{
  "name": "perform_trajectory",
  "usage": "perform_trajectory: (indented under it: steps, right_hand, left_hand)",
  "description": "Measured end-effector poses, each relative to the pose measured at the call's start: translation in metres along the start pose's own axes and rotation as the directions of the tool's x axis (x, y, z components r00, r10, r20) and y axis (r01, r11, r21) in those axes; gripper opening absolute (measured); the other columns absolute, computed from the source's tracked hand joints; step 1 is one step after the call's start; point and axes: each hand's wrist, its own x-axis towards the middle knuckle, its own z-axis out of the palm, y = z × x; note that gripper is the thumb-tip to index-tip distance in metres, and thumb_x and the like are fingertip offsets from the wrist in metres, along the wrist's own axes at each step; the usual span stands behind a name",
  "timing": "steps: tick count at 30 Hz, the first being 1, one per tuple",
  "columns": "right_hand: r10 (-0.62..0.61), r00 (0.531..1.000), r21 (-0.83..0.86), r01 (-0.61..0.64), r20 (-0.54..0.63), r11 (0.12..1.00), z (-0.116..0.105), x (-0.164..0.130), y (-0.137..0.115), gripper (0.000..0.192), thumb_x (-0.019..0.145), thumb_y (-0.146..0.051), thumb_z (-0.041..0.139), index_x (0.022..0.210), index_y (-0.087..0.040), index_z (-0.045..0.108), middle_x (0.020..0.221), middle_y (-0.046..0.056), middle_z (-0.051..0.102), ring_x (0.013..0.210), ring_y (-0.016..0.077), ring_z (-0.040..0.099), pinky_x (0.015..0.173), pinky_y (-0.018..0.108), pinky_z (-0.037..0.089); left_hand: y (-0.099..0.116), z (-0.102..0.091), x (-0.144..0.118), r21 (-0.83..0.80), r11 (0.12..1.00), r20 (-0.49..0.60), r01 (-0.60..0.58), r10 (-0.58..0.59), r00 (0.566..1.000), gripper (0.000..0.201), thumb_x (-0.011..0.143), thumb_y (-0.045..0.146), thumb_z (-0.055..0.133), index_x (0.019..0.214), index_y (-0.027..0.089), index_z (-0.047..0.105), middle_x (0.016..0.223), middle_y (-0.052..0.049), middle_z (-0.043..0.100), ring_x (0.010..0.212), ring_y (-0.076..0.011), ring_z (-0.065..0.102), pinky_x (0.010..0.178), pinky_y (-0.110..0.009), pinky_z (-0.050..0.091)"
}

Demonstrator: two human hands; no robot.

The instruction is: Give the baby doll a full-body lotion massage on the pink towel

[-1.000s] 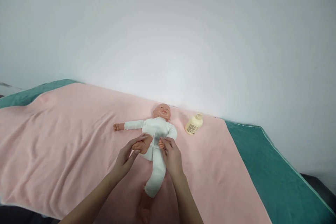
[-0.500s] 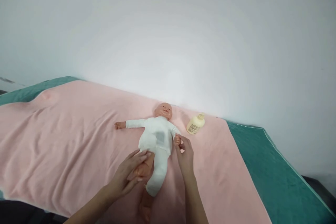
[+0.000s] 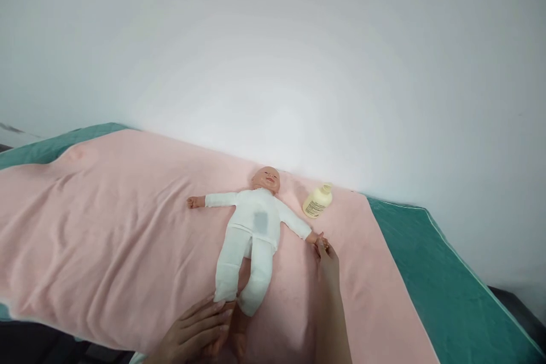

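Observation:
A baby doll (image 3: 251, 227) in white clothes lies on its back on a pink blanket (image 3: 106, 227), head toward the wall, both arms spread and both legs straight. My left hand (image 3: 194, 333) wraps around the doll's bare foot at the near edge of the blanket. My right hand (image 3: 327, 255) pinches the doll's small hand at the end of its outstretched arm. A grey patch shows on the doll's belly.
A cream lotion bottle (image 3: 317, 201) lies on the blanket just right of the doll's head. A teal sheet (image 3: 443, 290) covers the bed under the blanket, showing at right and far left. A white wall rises right behind the bed.
My left hand has drawn the doll's bent leg down straight toward me. My right hand has pulled the doll's arm from its belly out to the right side.

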Motion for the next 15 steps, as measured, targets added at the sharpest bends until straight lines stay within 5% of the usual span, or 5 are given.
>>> perform_trajectory:
  steps: [15]
  right_hand:
    - [-0.005, 0.999, -0.051, 0.007, 0.039, 0.999, -0.007, -0.007, 0.011, 0.058, 0.066, -0.057, 0.073, 0.103, -0.012, 0.066, 0.094, 0.01, 0.07, 0.09, 0.0255, 0.065, 0.074, 0.033, 0.054]
  left_hand:
    - [-0.003, 0.018, -0.045, 0.168, 0.985, 0.026, 0.038, -0.043, 0.999, 0.04, 0.093, 0.024, 0.054, 0.133, 0.025, 0.053, 0.129, -0.002, 0.062, 0.127, -0.0169, 0.051, 0.111, -0.035, 0.039]
